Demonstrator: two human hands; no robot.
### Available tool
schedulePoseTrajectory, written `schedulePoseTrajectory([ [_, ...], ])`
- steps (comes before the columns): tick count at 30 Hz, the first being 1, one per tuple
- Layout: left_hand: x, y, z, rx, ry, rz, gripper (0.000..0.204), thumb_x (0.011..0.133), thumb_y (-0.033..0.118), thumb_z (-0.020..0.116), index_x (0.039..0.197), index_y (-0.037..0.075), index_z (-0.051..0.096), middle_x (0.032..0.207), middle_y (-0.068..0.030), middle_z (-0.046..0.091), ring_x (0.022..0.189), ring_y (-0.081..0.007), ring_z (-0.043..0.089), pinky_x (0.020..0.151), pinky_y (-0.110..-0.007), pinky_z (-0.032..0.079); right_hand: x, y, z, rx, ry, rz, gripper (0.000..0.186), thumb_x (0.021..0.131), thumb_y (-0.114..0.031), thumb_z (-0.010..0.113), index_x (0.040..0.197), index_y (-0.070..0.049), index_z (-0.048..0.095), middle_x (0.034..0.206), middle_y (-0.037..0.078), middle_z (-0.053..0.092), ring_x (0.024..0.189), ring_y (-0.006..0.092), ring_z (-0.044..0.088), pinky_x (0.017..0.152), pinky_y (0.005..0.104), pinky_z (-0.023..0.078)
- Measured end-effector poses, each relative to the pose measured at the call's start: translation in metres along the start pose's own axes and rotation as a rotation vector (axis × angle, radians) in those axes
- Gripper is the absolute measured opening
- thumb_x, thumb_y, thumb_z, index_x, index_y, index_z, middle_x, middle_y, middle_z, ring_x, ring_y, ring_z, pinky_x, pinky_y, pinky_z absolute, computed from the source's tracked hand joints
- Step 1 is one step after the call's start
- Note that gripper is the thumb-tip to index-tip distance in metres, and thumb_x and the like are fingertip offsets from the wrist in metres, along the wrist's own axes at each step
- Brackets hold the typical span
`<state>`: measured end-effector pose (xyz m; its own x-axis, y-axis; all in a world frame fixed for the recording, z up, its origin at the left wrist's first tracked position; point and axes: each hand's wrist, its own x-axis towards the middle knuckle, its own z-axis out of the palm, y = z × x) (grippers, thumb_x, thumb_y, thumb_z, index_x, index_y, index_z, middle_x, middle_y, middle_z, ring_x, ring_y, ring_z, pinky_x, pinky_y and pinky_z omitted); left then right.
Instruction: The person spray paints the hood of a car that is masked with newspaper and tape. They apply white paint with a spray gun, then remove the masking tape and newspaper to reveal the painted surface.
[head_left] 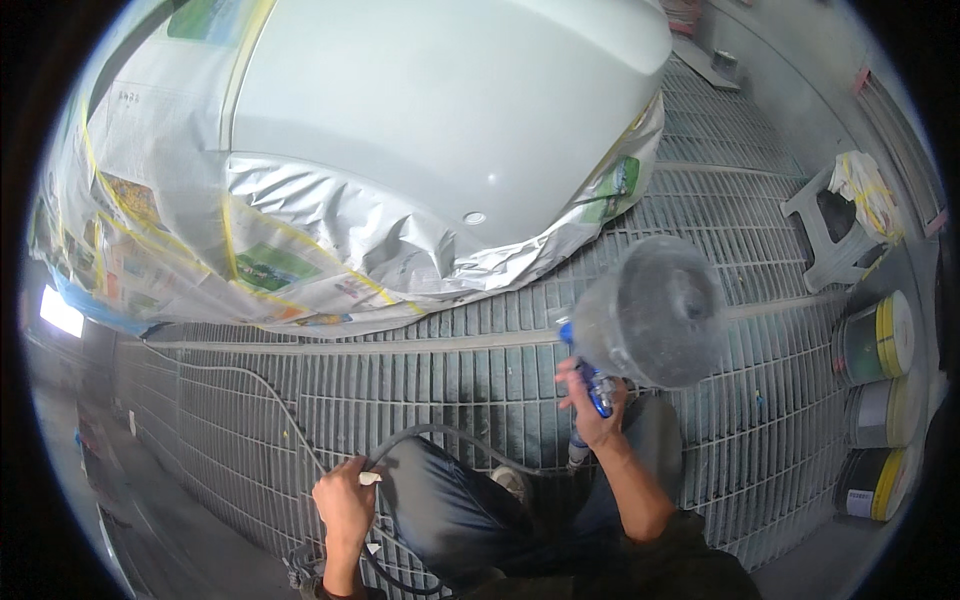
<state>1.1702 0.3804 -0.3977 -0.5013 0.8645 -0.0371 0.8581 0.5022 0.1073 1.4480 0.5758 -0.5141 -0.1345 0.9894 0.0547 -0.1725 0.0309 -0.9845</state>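
Note:
My right hand [600, 425] is wrapped round the handle of a blue spray gun [596, 386], which is held over the grated floor in front of my right knee. On top of the gun sits a large clear cup [650, 312], tilted toward the right. A grey air hose [430, 430] runs from the foot of the gun handle across to my left hand [345, 500]. That hand is closed on the hose beside my left knee, with a small whitish scrap [369, 478] at its fingers. Ahead is a pale car body panel [420, 110], edged with masking sheets.
Printed masking sheets [160, 190] and yellow tape cover the car's left side and lower edge. On the right stand several paint buckets [872, 340] and a grey stool [835, 225] with a crumpled sheet. The hose trails left over the floor grating [480, 385]. A can [724, 66] stands far right.

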Motion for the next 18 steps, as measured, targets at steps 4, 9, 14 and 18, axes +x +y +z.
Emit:
schedulePoseTrajectory([
  [4,-0.001,-0.005,0.007,-0.078,0.059,0.074,0.018,0.079,0.018,0.075,0.092,0.006,0.073,0.080,-0.0153,0.069,0.073,-0.0363,0.067,0.063,-0.044,0.051,0.004,0.020,0.004,-0.002,-0.317,-0.026,0.017,0.094,-0.010,0.063,0.108,-0.001,0.067,0.101,0.010,0.070,0.084,0.0168,0.068,0.059,0.0280,0.056],
  [9,-0.002,0.004,0.004,-0.110,0.000,0.068,0.021,0.081,0.023,0.075,0.093,0.006,0.073,0.080,-0.0150,0.069,0.073,-0.0353,0.068,0.064,-0.044,0.052,0.009,0.048,-0.021,-0.214,-0.198,-0.111,0.015,0.095,-0.012,0.063,0.101,0.001,0.066,0.090,0.008,0.069,0.079,0.0154,0.067,0.057,0.0272,0.054],
  [14,0.001,0.002,0.011,-0.107,0.029,0.046,0.027,0.078,0.027,0.078,0.089,0.003,0.073,0.078,-0.0169,0.069,0.073,-0.0360,0.067,0.064,-0.043,0.051,0.017,-0.017,-0.010,-0.091,0.219,-0.102,0.015,0.095,-0.012,0.062,0.102,0.001,0.066,0.093,0.009,0.067,0.078,0.0156,0.066,0.053,0.0271,0.055],
  [18,0.004,-0.001,0.011,-0.114,0.047,0.024,0.027,0.078,0.028,0.079,0.085,0.003,0.072,0.075,-0.0169,0.067,0.070,-0.0367,0.066,0.062,-0.044,0.049,0.013,-0.033,-0.005,-0.078,0.126,-0.122,0.017,0.095,-0.012,0.061,0.105,0.001,0.065,0.096,0.010,0.067,0.080,0.0164,0.066,0.052,0.0270,0.056],
])
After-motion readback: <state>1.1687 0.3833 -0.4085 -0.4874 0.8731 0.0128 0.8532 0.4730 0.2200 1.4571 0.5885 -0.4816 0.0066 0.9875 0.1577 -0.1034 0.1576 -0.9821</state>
